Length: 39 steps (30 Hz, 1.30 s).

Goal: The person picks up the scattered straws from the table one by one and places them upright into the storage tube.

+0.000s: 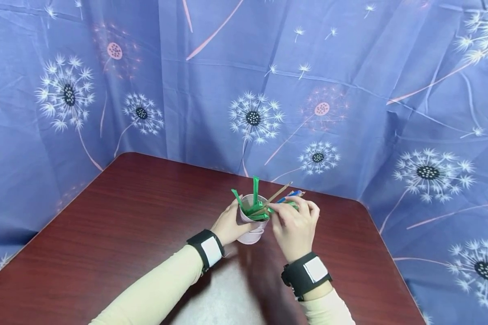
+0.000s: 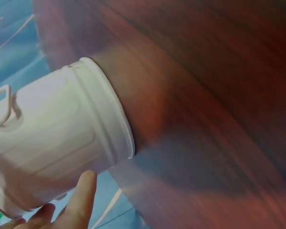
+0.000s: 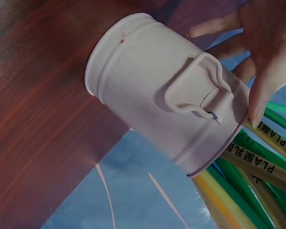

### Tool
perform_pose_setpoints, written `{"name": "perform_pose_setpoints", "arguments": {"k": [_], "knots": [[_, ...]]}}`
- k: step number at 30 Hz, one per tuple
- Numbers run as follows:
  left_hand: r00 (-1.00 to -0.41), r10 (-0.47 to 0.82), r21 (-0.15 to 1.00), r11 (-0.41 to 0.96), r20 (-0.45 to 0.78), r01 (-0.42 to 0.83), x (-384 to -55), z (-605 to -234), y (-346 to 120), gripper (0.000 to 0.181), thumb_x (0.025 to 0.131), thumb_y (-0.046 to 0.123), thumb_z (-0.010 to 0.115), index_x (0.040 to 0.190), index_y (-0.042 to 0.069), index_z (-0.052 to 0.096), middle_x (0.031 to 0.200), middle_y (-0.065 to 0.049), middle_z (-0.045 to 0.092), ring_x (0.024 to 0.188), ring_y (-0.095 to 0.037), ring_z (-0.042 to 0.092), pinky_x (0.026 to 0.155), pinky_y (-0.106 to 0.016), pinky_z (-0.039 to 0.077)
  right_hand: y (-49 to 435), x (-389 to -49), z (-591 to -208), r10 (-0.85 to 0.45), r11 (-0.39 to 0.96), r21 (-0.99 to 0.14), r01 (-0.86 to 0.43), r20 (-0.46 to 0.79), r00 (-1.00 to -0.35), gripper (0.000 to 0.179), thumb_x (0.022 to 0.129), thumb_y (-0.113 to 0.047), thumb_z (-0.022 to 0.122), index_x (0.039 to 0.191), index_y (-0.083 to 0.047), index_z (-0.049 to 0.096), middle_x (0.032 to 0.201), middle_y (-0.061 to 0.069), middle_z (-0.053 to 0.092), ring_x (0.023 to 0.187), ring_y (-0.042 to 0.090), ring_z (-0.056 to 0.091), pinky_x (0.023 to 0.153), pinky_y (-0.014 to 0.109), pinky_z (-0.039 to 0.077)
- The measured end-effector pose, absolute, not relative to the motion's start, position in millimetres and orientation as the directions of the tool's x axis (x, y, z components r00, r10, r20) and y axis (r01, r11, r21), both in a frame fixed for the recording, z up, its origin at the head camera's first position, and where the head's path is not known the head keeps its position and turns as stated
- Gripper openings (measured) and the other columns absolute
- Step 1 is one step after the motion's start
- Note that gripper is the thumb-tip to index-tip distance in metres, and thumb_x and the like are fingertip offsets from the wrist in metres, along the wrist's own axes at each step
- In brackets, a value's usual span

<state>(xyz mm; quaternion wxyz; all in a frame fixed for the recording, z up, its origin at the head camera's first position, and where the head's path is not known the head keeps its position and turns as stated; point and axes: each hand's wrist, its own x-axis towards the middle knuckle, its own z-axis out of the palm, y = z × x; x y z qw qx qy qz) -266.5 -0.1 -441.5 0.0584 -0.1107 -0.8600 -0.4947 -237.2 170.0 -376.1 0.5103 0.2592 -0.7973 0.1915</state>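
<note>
A small pale pink pail (image 1: 250, 235) with looped side handles (image 3: 181, 90) stands on the table. My left hand (image 1: 229, 223) grips its side from the left; in the left wrist view one finger (image 2: 83, 193) lies along the wall. Green wrapped straws (image 1: 255, 187) stick up out of the pail. Above the right of the rim, my right hand (image 1: 294, 223) pinches a brown paper-wrapped straw (image 1: 280, 192) between thumb and index finger. Green and blue wrapped lengths (image 1: 290, 196) show by its other fingers. Brown wrappers (image 3: 250, 162) printed PLA lean past the rim in the right wrist view.
The table (image 1: 118, 225) is dark red wood with a glare patch at the front. A blue dandelion-print curtain (image 1: 211, 99) hangs behind and at both sides. Both wrists wear black straps (image 1: 307, 275).
</note>
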Motion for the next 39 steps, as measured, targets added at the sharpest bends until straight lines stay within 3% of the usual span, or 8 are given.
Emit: {"name": "perform_pose_setpoints", "arguments": {"k": [7, 16, 26, 31, 35, 39], "knots": [[-0.973, 0.114, 0.867, 0.442, 0.201, 0.231, -271, -445, 4, 0.096, 0.078, 0.039, 0.079, 0.154, -0.001, 0.037, 0.151, -0.028, 0.047, 0.136, -0.043, 0.047, 0.107, -0.059, 0.039, 168, -238, -377, -0.242, 0.808, -0.041, -0.588, 0.887, -0.393, 0.01, 0.082, -0.003, 0.073, 0.083, -0.007, 0.082, 0.066, 0.003, 0.071, 0.098, 0.029, 0.064, 0.091, 0.058, 0.034], [-0.976, 0.094, 0.876, 0.429, 0.198, 0.219, -271, -448, 0, 0.093, 0.078, 0.042, 0.077, 0.154, 0.003, 0.039, 0.153, -0.023, 0.046, 0.138, -0.041, 0.045, 0.109, -0.057, 0.038, 163, -239, -377, -0.285, 0.815, -0.021, -0.579, 0.855, -0.433, 0.019, 0.08, 0.002, 0.066, 0.081, -0.008, 0.082, 0.066, 0.001, 0.071, 0.097, 0.028, 0.064, 0.095, 0.061, 0.032], [-0.977, 0.043, 0.852, 0.483, 0.208, 0.203, -265, -448, -7, 0.092, 0.081, 0.044, 0.074, 0.153, 0.0, 0.037, 0.15, -0.03, 0.046, 0.133, -0.047, 0.049, 0.105, -0.06, 0.041, 157, -242, -376, -0.329, 0.819, 0.012, -0.574, 0.829, -0.452, 0.023, 0.073, 0.002, 0.063, 0.083, -0.008, 0.082, 0.07, 0.001, 0.074, 0.097, 0.029, 0.066, 0.1, 0.062, 0.031], [-0.971, 0.052, 0.838, 0.496, 0.235, 0.229, -265, -451, -8, 0.09, 0.082, 0.043, 0.073, 0.153, 0.0, 0.038, 0.15, -0.029, 0.046, 0.133, -0.047, 0.048, 0.106, -0.061, 0.04, 158, -242, -375, -0.36, 0.829, 0.036, -0.558, 0.797, -0.484, 0.025, 0.074, 0.001, 0.066, 0.088, -0.01, 0.083, 0.073, 0.001, 0.075, 0.106, 0.031, 0.066, 0.104, 0.065, 0.028], [-0.96, 0.057, 0.801, 0.539, 0.274, 0.261, -265, -450, -12, 0.094, 0.081, 0.042, 0.074, 0.15, -0.01, 0.037, 0.144, -0.033, 0.05, 0.13, -0.051, 0.049, 0.106, -0.061, 0.04, 162, -241, -373, -0.38, 0.824, 0.03, -0.566, 0.77, -0.513, 0.029, 0.078, -0.005, 0.068, 0.102, -0.013, 0.083, 0.089, 0.001, 0.079, 0.118, 0.034, 0.062, 0.105, 0.068, 0.026], [-0.952, 0.082, 0.698, 0.663, 0.294, 0.272, -261, -448, -24, 0.099, 0.079, 0.049, 0.075, 0.15, -0.01, 0.037, 0.14, -0.03, 0.054, 0.126, -0.049, 0.052, 0.102, -0.06, 0.044, 171, -240, -370, -0.335, 0.798, -0.037, -0.601, 0.803, -0.494, 0.033, 0.083, -0.014, 0.074, 0.115, -0.011, 0.079, 0.116, 0.004, 0.076, 0.12, 0.037, 0.06, 0.107, 0.065, 0.026]]}}
